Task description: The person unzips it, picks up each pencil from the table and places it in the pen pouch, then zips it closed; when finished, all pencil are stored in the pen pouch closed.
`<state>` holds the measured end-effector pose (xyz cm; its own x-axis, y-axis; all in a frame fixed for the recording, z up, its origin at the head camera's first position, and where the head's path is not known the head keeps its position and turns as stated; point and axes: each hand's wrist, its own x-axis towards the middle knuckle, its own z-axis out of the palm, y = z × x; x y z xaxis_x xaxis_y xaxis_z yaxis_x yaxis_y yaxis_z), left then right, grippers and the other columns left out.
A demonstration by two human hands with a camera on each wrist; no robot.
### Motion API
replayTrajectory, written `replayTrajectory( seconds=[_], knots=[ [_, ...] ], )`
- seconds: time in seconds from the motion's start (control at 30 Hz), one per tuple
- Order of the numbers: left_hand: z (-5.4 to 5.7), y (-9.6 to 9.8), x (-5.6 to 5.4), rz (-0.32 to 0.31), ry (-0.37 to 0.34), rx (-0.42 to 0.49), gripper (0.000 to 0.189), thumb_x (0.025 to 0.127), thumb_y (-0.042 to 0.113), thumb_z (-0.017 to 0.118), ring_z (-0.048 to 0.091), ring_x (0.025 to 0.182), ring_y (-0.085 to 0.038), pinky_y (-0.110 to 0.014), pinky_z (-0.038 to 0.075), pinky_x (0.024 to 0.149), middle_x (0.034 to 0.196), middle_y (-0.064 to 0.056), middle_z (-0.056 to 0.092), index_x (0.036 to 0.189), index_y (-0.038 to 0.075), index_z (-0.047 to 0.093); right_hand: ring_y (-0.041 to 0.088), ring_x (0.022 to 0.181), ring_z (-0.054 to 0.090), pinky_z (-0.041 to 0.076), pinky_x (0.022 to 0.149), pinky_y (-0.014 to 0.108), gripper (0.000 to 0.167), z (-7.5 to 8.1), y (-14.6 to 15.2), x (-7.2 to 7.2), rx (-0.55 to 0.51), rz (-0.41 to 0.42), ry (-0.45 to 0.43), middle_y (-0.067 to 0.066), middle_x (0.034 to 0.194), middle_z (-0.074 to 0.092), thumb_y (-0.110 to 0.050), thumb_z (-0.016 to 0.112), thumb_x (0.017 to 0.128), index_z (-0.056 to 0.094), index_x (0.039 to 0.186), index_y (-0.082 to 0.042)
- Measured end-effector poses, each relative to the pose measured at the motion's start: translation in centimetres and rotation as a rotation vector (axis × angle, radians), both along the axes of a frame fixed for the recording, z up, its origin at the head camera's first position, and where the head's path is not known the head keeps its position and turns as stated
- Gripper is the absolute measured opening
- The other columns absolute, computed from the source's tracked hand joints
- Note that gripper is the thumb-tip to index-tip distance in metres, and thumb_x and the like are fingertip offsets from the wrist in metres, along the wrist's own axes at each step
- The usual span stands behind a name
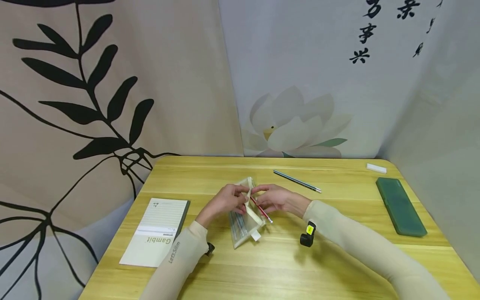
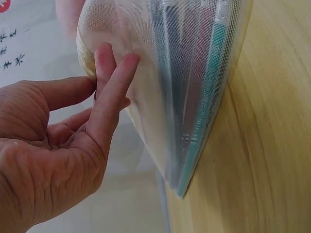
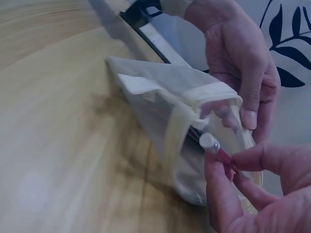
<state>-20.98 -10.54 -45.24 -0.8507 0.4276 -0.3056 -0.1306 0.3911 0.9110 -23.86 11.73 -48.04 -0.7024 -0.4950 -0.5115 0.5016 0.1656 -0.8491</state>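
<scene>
A see-through mesh pencil case (image 1: pixel 240 235) with a cream zipper edge stands tilted on the table, its mouth gaping. My left hand (image 1: pixel 225 201) pinches the rim of the case between thumb and fingers. In the left wrist view, a teal pencil (image 2: pixel 212 73) and darker ones show through the mesh (image 2: pixel 131 29). My right hand (image 1: pixel 275 198) pinches a red pencil (image 1: pixel 261 208) at the case's mouth. Its white eraser end (image 3: pixel 209 141) points out of the opening in the right wrist view; the other end is hidden.
A notebook (image 1: pixel 150 246) lies on the left of the wooden table (image 1: pixel 285 266). Behind my right hand lie dark pencils (image 1: pixel 296 181). On the right are a green case (image 1: pixel 401 206) and a white eraser (image 1: pixel 376 168). Printed curtains (image 1: pixel 187 83) hang behind.
</scene>
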Motion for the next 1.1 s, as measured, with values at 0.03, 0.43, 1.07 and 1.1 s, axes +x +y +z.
replayTrajectory(
  seconds=[0.03,0.43,1.07,1.1],
  knots=[
    [0.0,0.1,0.0,-0.005,-0.004,0.001,0.047,0.107,0.007,0.057,0.074,0.077,-0.02,-0.044,0.07,0.083,0.098,-0.015,0.07,0.153,-0.003,0.051,0.019,0.085,0.069,0.065,0.07,0.032,0.056,0.0,-0.1,-0.2,0.001,-0.009,0.0,0.007,0.098,0.067,0.003,0.062,0.095,0.052,0.149,-0.009],
    [-0.4,0.4,-0.1,0.011,0.008,0.028,0.049,0.108,0.006,0.056,0.076,0.078,-0.018,-0.039,0.07,0.081,0.107,-0.021,0.071,0.154,-0.007,0.047,0.018,0.083,0.075,0.064,0.069,0.029,0.064,-1.1,-1.9,0.1,-0.005,-0.011,0.039,0.009,0.093,0.076,0.007,0.058,0.093,0.042,0.153,-0.008],
    [-0.5,0.2,-0.5,0.017,-0.004,0.05,0.052,0.108,0.006,0.055,0.076,0.083,-0.019,-0.041,0.07,0.083,0.11,-0.021,0.07,0.157,-0.004,0.043,0.015,0.091,0.07,0.062,0.078,0.029,0.046,-1.5,-1.4,0.6,-0.006,0.021,0.13,0.004,0.101,0.074,0.003,0.059,0.098,0.051,0.143,-0.004],
    [-0.5,0.1,-0.6,0.016,-0.003,0.051,0.052,0.108,0.006,0.054,0.076,0.083,-0.019,-0.041,0.07,0.083,0.11,-0.021,0.07,0.158,-0.004,0.043,0.015,0.091,0.071,0.062,0.078,0.028,0.046,-1.3,-1.2,0.7,-0.012,0.022,0.132,0.003,0.102,0.075,0.002,0.06,0.098,0.051,0.143,-0.004]
  ],
)
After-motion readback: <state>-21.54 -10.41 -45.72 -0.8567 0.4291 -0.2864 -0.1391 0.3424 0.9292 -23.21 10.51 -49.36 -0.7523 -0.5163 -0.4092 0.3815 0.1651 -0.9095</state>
